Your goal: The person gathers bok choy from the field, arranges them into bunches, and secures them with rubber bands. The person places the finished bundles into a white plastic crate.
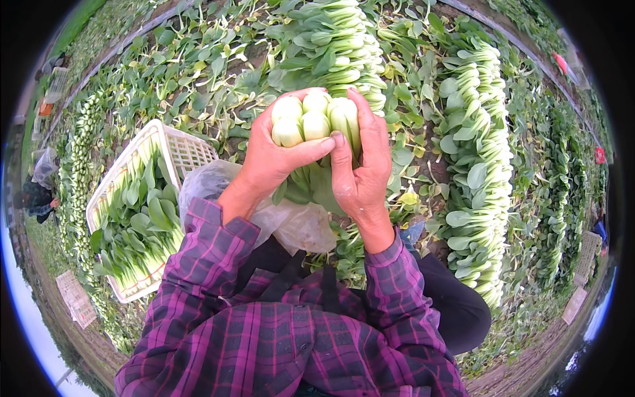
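Both my hands clasp a bunch of several bok choy heads (316, 124), pale stem bases up and green leaves hanging below. My left hand (270, 149) wraps the bunch from the left, its thumb across the front. From the right, my right hand (364, 164) presses on the bunch, the two thumbs meeting at its front. Just beyond my hands runs a thick row of bok choy (342, 54) on the ground, stems to the right. Under my left forearm lies a clear plastic bag (297, 226).
A white plastic crate (193, 149) packed with bok choy bundles stands at my left. Another long bok choy row (478, 198) lies at my right. Loose leaves (198, 84) litter the soil. At far left is another person (42, 196); more crates (77, 297) lie near the picture's rim.
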A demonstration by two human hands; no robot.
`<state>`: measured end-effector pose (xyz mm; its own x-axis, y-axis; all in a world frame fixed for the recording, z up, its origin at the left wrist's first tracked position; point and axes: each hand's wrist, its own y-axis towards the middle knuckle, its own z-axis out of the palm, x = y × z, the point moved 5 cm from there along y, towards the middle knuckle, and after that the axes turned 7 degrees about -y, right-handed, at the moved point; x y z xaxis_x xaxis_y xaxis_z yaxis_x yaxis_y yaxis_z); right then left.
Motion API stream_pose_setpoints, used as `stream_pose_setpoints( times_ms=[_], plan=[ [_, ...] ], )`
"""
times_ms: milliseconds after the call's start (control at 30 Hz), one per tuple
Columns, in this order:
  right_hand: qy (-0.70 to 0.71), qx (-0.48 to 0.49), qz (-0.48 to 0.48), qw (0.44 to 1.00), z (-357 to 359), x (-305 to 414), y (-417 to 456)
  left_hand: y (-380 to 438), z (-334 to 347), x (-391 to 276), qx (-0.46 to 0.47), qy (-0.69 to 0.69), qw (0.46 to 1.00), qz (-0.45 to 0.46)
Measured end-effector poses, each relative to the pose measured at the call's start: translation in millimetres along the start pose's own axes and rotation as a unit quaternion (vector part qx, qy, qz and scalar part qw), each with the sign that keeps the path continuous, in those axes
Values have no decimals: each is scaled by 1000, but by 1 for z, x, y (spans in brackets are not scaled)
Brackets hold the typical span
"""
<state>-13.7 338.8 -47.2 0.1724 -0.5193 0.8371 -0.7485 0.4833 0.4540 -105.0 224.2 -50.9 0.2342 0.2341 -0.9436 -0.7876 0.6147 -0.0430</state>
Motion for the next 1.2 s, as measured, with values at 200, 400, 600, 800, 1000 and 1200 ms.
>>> stream_pose_setpoints(
  times_ms=[200, 400, 600, 800, 1000, 1200],
  plan=[
    [66, 10, -4, 998, 13, -6, -8, 0, -6, 3, 5, -56, 998, -39],
    [76, 120, 22, 990, 29, -4, -11, -8, -7, 7, -26, -100, 992, -79],
    [113, 110, 35, 987, 31, 5, -15, -10, 3, -1, -9, -57, 998, -27],
    [200, 132, 95, 966, 24, -2, -15, -20, 11, -20, 49, 15, 999, -9],
    [243, 181, 29, 953, 33, 2, -6, -12, -7, -13, 113, -47, 988, -92],
    [222, 298, 120, 920, 18, -13, 20, -9, -25, -4, 19, -45, 997, -64]
  ],
)
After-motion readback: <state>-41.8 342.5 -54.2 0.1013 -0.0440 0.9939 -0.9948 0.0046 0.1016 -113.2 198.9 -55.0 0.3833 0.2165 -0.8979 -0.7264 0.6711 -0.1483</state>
